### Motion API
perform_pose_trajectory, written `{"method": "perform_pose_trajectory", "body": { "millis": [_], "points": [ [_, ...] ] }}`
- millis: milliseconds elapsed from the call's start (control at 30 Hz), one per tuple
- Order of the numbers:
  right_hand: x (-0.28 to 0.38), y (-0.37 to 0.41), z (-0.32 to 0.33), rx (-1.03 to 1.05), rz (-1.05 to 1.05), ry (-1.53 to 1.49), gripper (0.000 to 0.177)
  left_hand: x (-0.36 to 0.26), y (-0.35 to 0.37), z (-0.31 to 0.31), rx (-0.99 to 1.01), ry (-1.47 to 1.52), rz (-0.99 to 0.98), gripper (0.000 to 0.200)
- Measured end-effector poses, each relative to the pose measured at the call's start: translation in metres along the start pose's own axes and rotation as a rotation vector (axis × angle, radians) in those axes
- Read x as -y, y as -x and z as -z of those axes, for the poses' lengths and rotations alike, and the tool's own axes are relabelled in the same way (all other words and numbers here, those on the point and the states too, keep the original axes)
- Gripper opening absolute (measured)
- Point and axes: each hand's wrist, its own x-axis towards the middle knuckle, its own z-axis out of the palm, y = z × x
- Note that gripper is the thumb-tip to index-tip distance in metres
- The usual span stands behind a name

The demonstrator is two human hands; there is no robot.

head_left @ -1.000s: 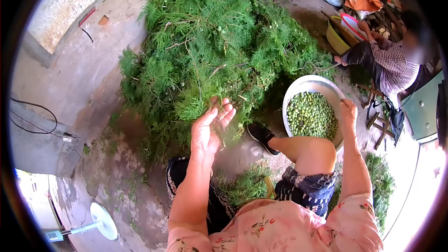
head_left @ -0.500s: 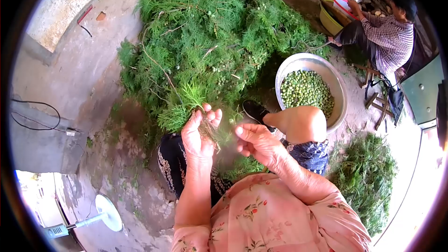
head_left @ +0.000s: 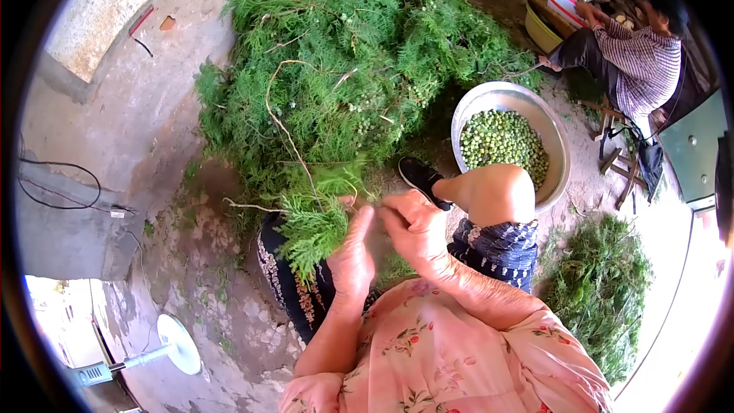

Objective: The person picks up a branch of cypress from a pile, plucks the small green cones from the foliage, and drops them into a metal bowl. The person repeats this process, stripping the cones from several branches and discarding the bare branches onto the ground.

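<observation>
A leafy green branch [head_left: 315, 222] with a long bare stem lies across my left hand [head_left: 352, 260], which is closed on it over my lap. My right hand [head_left: 417, 229] is beside the left, its fingers bent close to the sprig's tip; what they pinch, if anything, is too small and blurred to make out. Beyond both hands rises a large heap of green branches [head_left: 329, 69]. To the right of the heap, a metal basin [head_left: 562, 157] holds small round green fruits [head_left: 501, 145].
A second pile of cut greenery [head_left: 600, 291] lies at the lower right. Another person [head_left: 638, 65] sits at the upper right by a yellow basin [head_left: 543, 30]. A white fan [head_left: 180, 344] stands at the lower left, and a black cable [head_left: 61, 206] hangs at the left.
My left hand has turned and moved slightly right and down, with the leafy branch now hanging over its left side. My right hand has turned, and its fingers are nearer the left hand.
</observation>
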Motion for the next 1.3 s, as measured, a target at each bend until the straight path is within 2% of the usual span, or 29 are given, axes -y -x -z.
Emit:
{"method": "perform_pose_trajectory", "body": {
  "millis": [67, 167, 300, 367, 467, 567, 633, 800, 933, 1033, 1167, 1233, 1300],
  "points": [
    [0.001, 0.0, 0.002, 0.001, 0.136, 0.081, 0.019, -0.002, 0.007, -0.004, 0.005, 0.016, 0.008, 0.029],
    [0.008, 0.002, 0.008, 0.097, 0.22, 0.215, 0.024, -0.003, 0.011, -0.009, 0.022, 0.196, 0.106, 0.032],
    [0.009, 0.006, 0.011, 0.143, 0.224, 0.212, 0.025, -0.005, 0.011, -0.004, 0.025, 0.276, 0.213, 0.025],
    [0.009, 0.008, 0.012, 0.164, 0.224, 0.206, 0.023, -0.002, 0.007, 0.002, 0.025, 0.226, 0.198, 0.024],
    [0.004, 0.01, 0.012, 0.139, 0.194, 0.024, 0.02, 0.0, 0.003, 0.008, -0.031, 0.119, 0.183, 0.025],
    [-0.003, 0.006, 0.019, 0.065, 0.133, -0.042, 0.017, -0.003, 0.005, 0.006, -0.025, 0.077, 0.173, 0.028],
    [-0.009, 0.003, 0.026, 0.105, -0.112, -0.089, 0.014, -0.004, 0.007, 0.003, -0.008, 0.071, 0.19, 0.03],
    [-0.014, -0.005, 0.033, 0.317, -0.508, -0.711, 0.019, 0.002, 0.008, 0.007, 0.083, 0.088, 0.266, 0.03],
    [-0.022, -0.004, 0.03, 0.378, -0.375, -0.71, 0.015, 0.003, 0.009, 0.006, 0.097, 0.046, 0.313, 0.031],
    [-0.027, -0.003, 0.037, 0.484, -0.563, -0.694, 0.011, -0.002, 0.011, 0.004, 0.155, 0.033, 0.39, 0.032],
    [-0.029, -0.002, 0.039, 0.464, -0.637, -0.783, 0.01, 0.004, 0.008, 0.007, 0.183, -0.052, 0.414, 0.034],
    [-0.034, -0.002, 0.042, 0.453, -0.672, -0.838, 0.011, 0.005, 0.011, 0.001, 0.116, -0.031, 0.425, 0.034],
    [-0.038, -0.004, 0.048, 0.404, -0.662, -0.759, 0.013, 0.006, 0.011, 0.002, 0.095, -0.052, 0.437, 0.037]
  ]
}}
